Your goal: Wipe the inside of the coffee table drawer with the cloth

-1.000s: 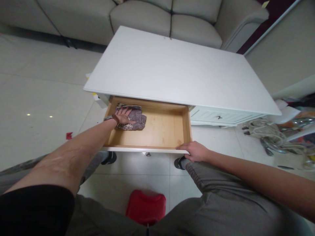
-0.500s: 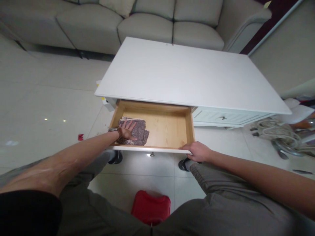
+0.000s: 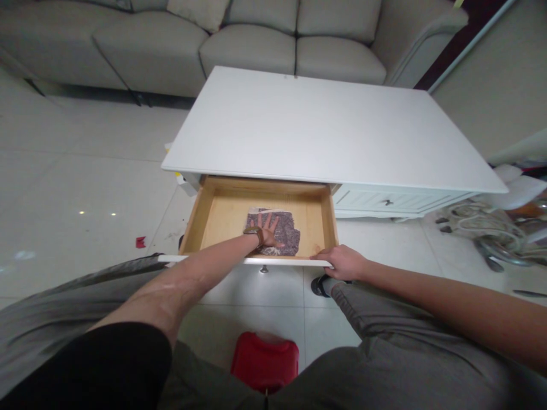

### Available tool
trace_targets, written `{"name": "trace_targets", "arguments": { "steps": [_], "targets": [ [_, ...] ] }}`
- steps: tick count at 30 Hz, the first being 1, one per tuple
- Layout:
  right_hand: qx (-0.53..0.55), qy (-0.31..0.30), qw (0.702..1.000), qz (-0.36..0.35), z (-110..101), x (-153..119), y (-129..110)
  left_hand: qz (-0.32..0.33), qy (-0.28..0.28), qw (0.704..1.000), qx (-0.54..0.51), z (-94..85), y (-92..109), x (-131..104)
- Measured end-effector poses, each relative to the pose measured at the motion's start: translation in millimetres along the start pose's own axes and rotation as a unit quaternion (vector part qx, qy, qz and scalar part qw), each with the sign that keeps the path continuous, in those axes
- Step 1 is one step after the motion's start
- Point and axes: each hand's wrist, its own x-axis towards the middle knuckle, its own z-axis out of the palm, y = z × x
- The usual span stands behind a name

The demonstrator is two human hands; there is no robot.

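Observation:
My left hand (image 3: pixel 268 232) lies with spread fingers on a folded brown-grey cloth (image 3: pixel 289 232), which rests on the wooden floor of the pulled-out drawer (image 3: pixel 220 219). The cloth is near the drawer's front, right of its middle. At the drawer's front right corner, my right hand (image 3: pixel 345 263) is wrapped over the white front panel, fingers on the inner side and thumb outside. A small metal knob (image 3: pixel 264 269) sticks out from the drawer front between my arms.
The drawer belongs to a white coffee table (image 3: pixel 329 134). Behind it stands a beige sofa (image 3: pixel 248 54). A red plastic stool (image 3: pixel 265 361) is between my legs. Coiled hose (image 3: pixel 482 230) lies on the right. A red scrap (image 3: pixel 140 242) is on the left floor.
My left hand and the cloth under it have moved right, from the drawer's left side to right of its middle. My right hand has stayed on the corner.

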Motion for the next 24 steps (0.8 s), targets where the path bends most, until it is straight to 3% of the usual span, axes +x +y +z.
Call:
{"name": "trace_targets", "arguments": {
  "steps": [6,10,14,19,24],
  "targets": [
    [-0.009,-0.018,1.0,0.01,-1.7,-0.1,-0.5,0.061,0.06,0.994,-0.06,9.5,86.5,23.8],
    [-0.009,-0.019,1.0,0.014,-3.0,-1.2,-1.2,0.108,0.071,0.988,-0.086,-4.3,115.4,28.5],
    [-0.014,-0.02,1.0,0.013,-4.5,-1.3,-2.0,0.157,0.081,0.983,-0.051,-16.3,114.5,26.5],
    [-0.011,-0.016,1.0,0.017,-1.6,-0.6,0.3,0.298,0.05,0.953,0.033,-16.1,95.2,20.5],
    [0.003,-0.006,1.0,0.006,0.1,-0.8,1.4,0.259,0.114,0.956,0.078,-33.9,50.5,17.0]
  ]
}}
